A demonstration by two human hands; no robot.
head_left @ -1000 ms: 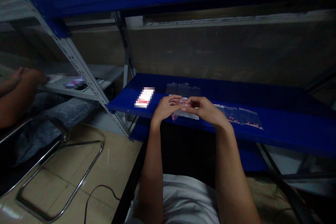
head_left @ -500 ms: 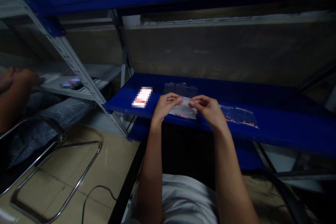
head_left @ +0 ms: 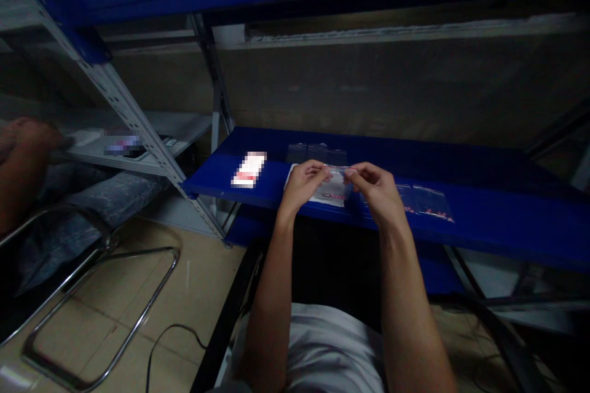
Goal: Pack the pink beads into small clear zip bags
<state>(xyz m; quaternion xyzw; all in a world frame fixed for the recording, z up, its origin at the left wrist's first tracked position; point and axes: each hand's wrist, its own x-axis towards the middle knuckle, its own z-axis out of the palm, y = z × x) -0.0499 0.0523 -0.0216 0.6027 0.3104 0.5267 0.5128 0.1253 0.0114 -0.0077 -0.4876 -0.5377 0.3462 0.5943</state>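
A clear zip bag (head_left: pixel 340 181) with small reddish pieces at its bottom hangs between my two hands. My left hand (head_left: pixel 308 181) pinches its top edge at the left, and my right hand (head_left: pixel 374 183) pinches the same edge at the right. Behind and below the bag, a white sheet (head_left: pixel 325 198) lies on the blue shelf. More clear zip bags with small reddish pieces (head_left: pixel 433 204) lie to the right of my right hand, one partly hidden by it. Beyond my hands, flat clear bags (head_left: pixel 318 152) rest on the shelf; they look empty.
A lit, blurred-out phone-like object (head_left: pixel 249 169) lies at the left of the blue shelf (head_left: pixel 498 215). A metal upright (head_left: pixel 124 95) divides it from a grey shelf, where another person's arm (head_left: pixel 23 166) shows. A metal-framed chair (head_left: pixel 106 374) stands on the floor at left.
Both hands have moved slightly right with the bag, uncovering more of the white sheet's left side. Their pinching grip on the bag's top edge continues.
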